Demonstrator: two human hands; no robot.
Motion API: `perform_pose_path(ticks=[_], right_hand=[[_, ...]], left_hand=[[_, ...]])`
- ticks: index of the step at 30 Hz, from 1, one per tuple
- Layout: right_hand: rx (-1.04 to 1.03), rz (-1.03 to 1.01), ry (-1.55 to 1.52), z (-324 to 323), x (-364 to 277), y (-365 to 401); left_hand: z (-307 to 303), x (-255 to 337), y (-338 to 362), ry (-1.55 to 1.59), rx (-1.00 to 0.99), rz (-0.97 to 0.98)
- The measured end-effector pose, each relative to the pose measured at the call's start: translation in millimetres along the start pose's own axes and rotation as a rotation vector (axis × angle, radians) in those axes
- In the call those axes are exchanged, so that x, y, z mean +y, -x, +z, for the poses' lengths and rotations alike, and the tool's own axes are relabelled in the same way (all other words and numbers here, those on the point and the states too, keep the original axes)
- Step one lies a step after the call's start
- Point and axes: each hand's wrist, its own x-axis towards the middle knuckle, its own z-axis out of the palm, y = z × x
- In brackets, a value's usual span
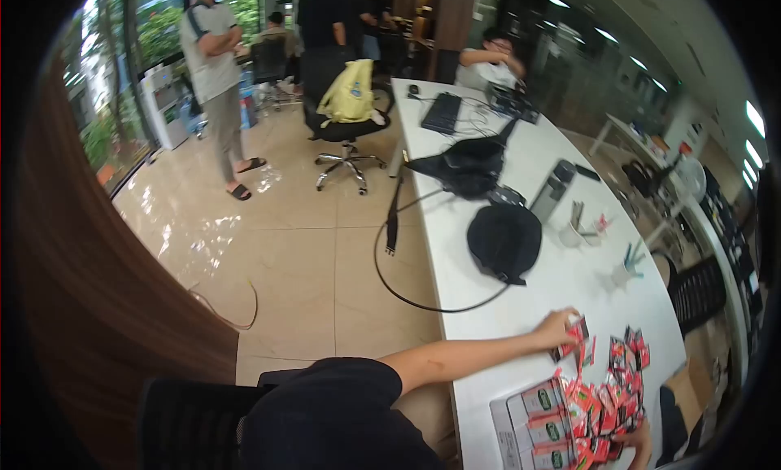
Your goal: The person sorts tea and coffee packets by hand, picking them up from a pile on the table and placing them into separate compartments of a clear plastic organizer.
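My left hand [557,330] reaches over the white table [480,332], its fingers closed on a small red packet [577,332]. Just below it spreads a loose pile of red packets [606,401], some with white and green print. At the pile's lower right edge is my right hand [639,444]. It touches the packets, but its fingers are partly hidden among them. Beside the pile, at the near edge of the table, lies a grey-and-white box [506,429] with several green oval labels on red and grey panels.
Farther up the table are a black round pouch [504,240], a black bag [472,165], a grey bottle [553,189], cups of pens [625,271] and a keyboard [442,112]. A black cable [390,287] loops off the edge. A person [488,59] sits at the far end.
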Motion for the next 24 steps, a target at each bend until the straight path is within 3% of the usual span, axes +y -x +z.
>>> perform_pose_path(ticks=[1,2,4,5,6,7,9,12,13,15,19,24], right_hand=[[0.078,-0.071,0.088,2.9,18.6,-5.2],[0.146,-0.024,0.153,7.1,31.5,-7.3],[0.064,0.071,0.163,0.7,-30.3,30.3],[0.085,0.057,0.19,2.2,-20.1,29.7],[0.173,-0.102,0.268,6.9,5.7,22.2],[0.093,0.075,0.226,-5.0,-44.4,46.7],[0.184,-0.029,0.227,-6.2,-36.3,51.0],[0.354,0.047,0.314,-19.4,-37.4,62.1],[0.208,0.075,0.325,-33.1,-61.9,74.2],[0.126,0.068,0.149,-46.8,-98.2,93.5],[0.162,0.106,0.027,-51.6,-144.0,100.7],[0.206,-0.067,0.084,-21.7,-120.5,47.2]], left_hand=[[-2.9,6.5,2.2,0.064,0.044,0.0],[-6.0,14.1,2.3,-0.12,0.101,0.093],[-12.6,27.4,-0.9,-0.305,0.217,0.345],[-12.9,31.7,1.3,-0.296,0.28,0.484],[-10.8,37.9,3.6,-0.197,0.257,0.464],[-7.1,41.3,6.4,-0.096,0.229,0.436],[0.5,41.1,9.4,-0.041,0.224,0.522],[9.4,37.8,21.0,0.045,-0.001,0.249],[11.4,38.3,24.6,0.003,-0.03,0.232],[11.6,50.1,31.5,-0.04,-0.06,0.36],[17.6,46.1,34.9,-0.09,-0.067,0.443],[22.6,43.4,34.8,0.197,-0.133,0.303]])
